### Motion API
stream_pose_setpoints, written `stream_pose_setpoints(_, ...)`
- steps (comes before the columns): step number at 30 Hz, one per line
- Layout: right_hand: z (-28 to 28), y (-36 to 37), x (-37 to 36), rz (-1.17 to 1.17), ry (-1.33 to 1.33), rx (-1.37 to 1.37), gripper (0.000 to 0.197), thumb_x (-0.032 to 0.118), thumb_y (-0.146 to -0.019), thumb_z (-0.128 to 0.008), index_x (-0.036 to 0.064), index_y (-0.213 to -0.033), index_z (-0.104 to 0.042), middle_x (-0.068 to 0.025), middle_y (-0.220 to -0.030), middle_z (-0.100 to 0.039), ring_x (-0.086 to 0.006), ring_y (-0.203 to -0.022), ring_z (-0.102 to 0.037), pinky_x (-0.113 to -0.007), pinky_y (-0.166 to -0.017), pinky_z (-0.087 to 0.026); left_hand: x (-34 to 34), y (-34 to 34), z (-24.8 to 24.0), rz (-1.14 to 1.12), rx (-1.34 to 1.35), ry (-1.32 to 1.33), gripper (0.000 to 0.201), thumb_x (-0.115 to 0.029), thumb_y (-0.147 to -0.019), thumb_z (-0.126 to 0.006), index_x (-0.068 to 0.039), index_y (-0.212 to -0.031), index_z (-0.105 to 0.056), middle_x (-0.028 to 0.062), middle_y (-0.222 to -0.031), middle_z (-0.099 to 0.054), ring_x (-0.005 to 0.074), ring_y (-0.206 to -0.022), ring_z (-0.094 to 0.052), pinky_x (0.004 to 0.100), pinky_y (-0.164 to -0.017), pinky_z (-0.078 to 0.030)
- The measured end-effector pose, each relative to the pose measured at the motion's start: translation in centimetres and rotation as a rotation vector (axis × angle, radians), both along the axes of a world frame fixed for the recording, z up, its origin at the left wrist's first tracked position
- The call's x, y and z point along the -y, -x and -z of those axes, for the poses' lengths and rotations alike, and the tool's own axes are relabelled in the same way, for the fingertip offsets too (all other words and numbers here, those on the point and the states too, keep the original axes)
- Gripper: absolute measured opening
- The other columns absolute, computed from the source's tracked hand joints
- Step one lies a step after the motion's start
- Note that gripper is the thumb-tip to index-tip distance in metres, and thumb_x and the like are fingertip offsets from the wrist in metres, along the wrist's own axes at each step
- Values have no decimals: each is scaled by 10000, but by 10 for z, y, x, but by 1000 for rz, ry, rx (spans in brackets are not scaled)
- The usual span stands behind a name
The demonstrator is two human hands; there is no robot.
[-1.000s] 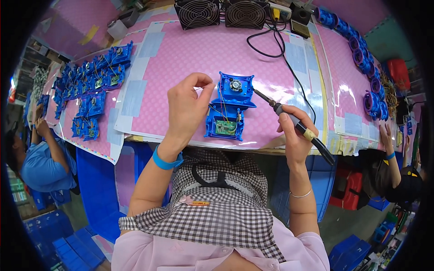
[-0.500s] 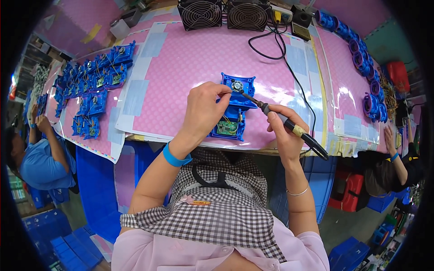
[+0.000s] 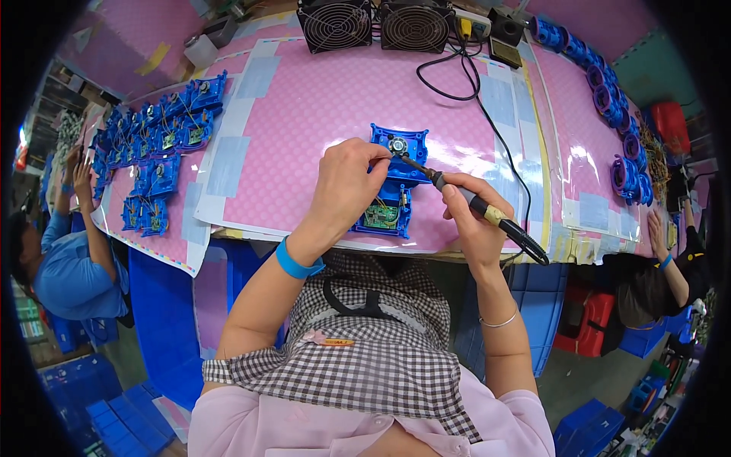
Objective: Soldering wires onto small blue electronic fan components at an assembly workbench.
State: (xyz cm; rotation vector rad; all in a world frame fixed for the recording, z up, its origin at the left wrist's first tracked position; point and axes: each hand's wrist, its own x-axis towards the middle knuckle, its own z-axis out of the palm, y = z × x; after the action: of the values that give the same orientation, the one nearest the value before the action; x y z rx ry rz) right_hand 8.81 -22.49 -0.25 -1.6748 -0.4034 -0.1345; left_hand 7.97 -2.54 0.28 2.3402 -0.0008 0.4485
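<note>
In front of me lies a blue plastic housing (image 3: 418, 139) with a small round speaker (image 3: 397, 145) in it. A second blue half, holding a green circuit board (image 3: 381, 216), sits just nearer to me, and thin wires run from the board. My right hand (image 3: 474, 221) grips a soldering iron (image 3: 495, 215), its tip resting at or very near the speaker's lower edge. Beside that tip, the fingers of my left hand (image 3: 343, 183) are pinched together; whatever they hold is too small to make out.
Rows of similar blue housings (image 3: 160, 133) stand on the left, and round blue parts (image 3: 609, 105) line the right. Two black fans (image 3: 339, 27) are at the back, near a soldering iron stand (image 3: 505, 30). A black cord (image 3: 499, 129) crosses the table. Co-workers sit at both sides.
The soldering iron and my right hand have shifted slightly left. My left hand stays nearly in place. The left co-worker's hands have risen and moved apart.
</note>
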Motion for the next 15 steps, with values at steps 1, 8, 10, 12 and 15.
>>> stream_pose_setpoints(1, -2, 1, 0, 1, 0, 0, 177, 24, -849, -661, -47, -1011, -663, -80, -766, -650, -100, -589, -588, -198, -530, -471, 0, 0, 0, 3, 7, -4, 144, -56, -755, -664, -1, -878, -714, 138, -786, -681, 242, -722, -662, 338, -654, -509)
stream_pose_setpoints(8, -13, 5, 10, 52, -57, -53, 201, 29, -858, -643, -57, -1040, -641, -93, -760, -642, -117, -605, -592, -217, -573, -459, 1, -1, 2, 6, 20, 8, 146, -45, -750, -648, 1, -872, -713, 139, -791, -683, 242, -724, -665, 333, -656, -514)
stream_pose_setpoints(10, -13, 5, 14, 120, -32, -7, 205, 42, -868, -634, -58, -1047, -639, -87, -758, -636, -116, -603, -580, -223, -570, -451, 2, -2, 2, 3, 16, 17, 147, -44, -750, -645, 1, -872, -713, 140, -793, -683, 242, -726, -665, 333, -655, -514)
stream_pose_setpoints(12, -10, 5, 15, 125, -77, 10, 217, 57, -886, -619, -57, -1070, -631, -74, -743, -620, -110, -590, -559, -229, -554, -434, 3, -2, 1, 1, 14, 24, 147, -43, -751, -642, 1, -871, -713, 141, -795, -683, 241, -728, -666, 334, -655, -514)
stream_pose_setpoints(15, -10, 8, 19, 154, -88, 39, 211, 85, -929, -585, -36, -1099, -614, -35, -668, -562, -86, -547, -516, -217, -513, -393, 3, -2, 1, 1, 12, 28, 148, -46, -753, -641, 1, -873, -713, 142, -799, -683, 243, -731, -667, 334, -657, -514)
